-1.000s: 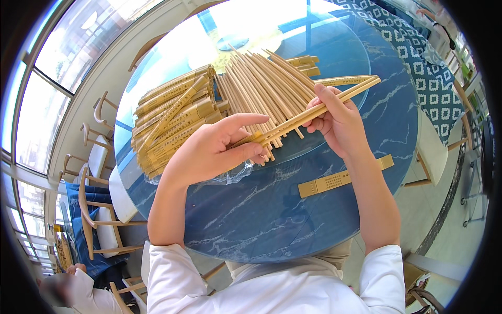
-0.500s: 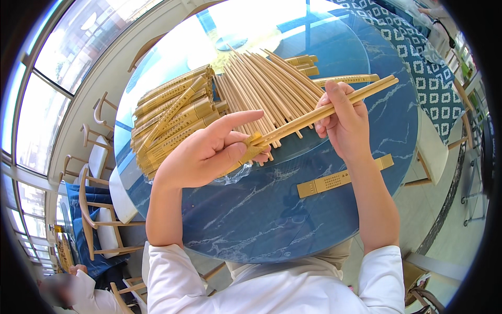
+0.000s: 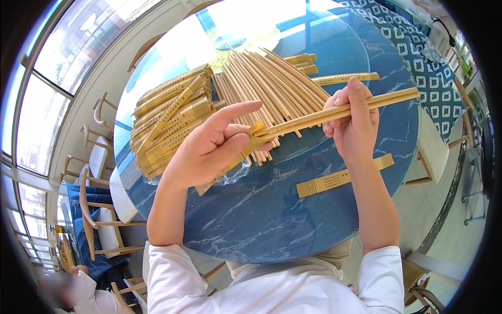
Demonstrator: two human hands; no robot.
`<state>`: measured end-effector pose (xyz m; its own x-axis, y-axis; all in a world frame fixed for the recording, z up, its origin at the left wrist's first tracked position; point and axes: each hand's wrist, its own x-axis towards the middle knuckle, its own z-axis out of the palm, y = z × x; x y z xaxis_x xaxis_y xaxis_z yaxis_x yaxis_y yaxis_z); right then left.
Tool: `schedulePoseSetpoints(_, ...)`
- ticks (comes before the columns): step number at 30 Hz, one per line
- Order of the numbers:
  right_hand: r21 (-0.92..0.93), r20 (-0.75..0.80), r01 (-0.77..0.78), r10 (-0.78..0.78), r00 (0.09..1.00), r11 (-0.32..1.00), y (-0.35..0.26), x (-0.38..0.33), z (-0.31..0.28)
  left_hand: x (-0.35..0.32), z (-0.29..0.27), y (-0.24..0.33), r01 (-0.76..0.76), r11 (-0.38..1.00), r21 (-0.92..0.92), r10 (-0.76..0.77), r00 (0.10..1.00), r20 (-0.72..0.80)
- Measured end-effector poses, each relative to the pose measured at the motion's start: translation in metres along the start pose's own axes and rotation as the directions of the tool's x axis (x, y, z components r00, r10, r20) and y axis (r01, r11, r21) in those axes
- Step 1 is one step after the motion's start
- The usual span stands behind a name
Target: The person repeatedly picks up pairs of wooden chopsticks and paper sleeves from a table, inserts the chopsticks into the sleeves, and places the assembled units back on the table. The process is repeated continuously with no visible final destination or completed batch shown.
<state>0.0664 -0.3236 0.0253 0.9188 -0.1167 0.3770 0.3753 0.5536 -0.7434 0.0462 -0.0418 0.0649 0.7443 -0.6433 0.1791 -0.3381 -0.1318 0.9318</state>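
My right hand (image 3: 354,118) is closed on a pair of wooden chopsticks (image 3: 387,99), thumb on top, the pair slanting down to the left. Their lower tips sit at the mouth of a gold paper sleeve (image 3: 253,145). Pinched between thumb and fingers, that sleeve is in my left hand (image 3: 214,146), whose index finger points out straight. Beyond the hands lie a fan of loose chopsticks (image 3: 274,86) and, to its left, a heap of gold paper sleeves (image 3: 170,112). Nearer me, right of the middle, one flat gold sleeve (image 3: 334,181) rests on the table.
The round blue marbled table (image 3: 272,220) carries a glass turntable (image 3: 345,47). Clear plastic film (image 3: 232,175) lies under my left hand. More gold sleeves (image 3: 303,64) lie at the back right. Wooden chairs (image 3: 97,209) stand at the left; a person (image 3: 86,293) is at lower left.
My right hand and the chopsticks have shifted right and slightly down, and the pair lies flatter. In my left hand the sleeve has tilted, and more of its lower end shows.
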Motion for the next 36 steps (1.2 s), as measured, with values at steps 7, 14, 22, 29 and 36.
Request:
schedulePoseSetpoints(7,-0.094,-0.055,0.028,-0.033,0.998,0.995,-0.005,-0.005,0.004,0.000,0.004,0.008,0.036,0.995,0.088,-0.037,0.999,0.015)
schedulePoseSetpoints(14,-0.115,-0.032,0.015,-0.019,0.999,0.993,-0.004,-0.004,0.004,0.003,0.010,0.006,-0.006,0.998,0.066,0.007,1.000,-0.023)
schedulePoseSetpoints(22,-0.058,0.008,-0.062,0.062,0.998,0.996,0.001,0.000,0.005,0.001,0.003,0.001,-0.024,1.000,0.016,0.024,1.000,0.007)
schedulePoseSetpoints(29,0.009,0.037,-0.212,0.212,0.977,0.977,0.006,0.004,0.000,0.000,0.005,-0.006,-0.028,1.000,0.003,0.028,1.000,0.004)
schedulePoseSetpoints(36,-0.021,0.055,-0.250,0.251,0.966,0.968,0.006,0.003,-0.002,0.003,0.005,0.007,0.107,0.993,-0.040,-0.104,0.992,0.071)
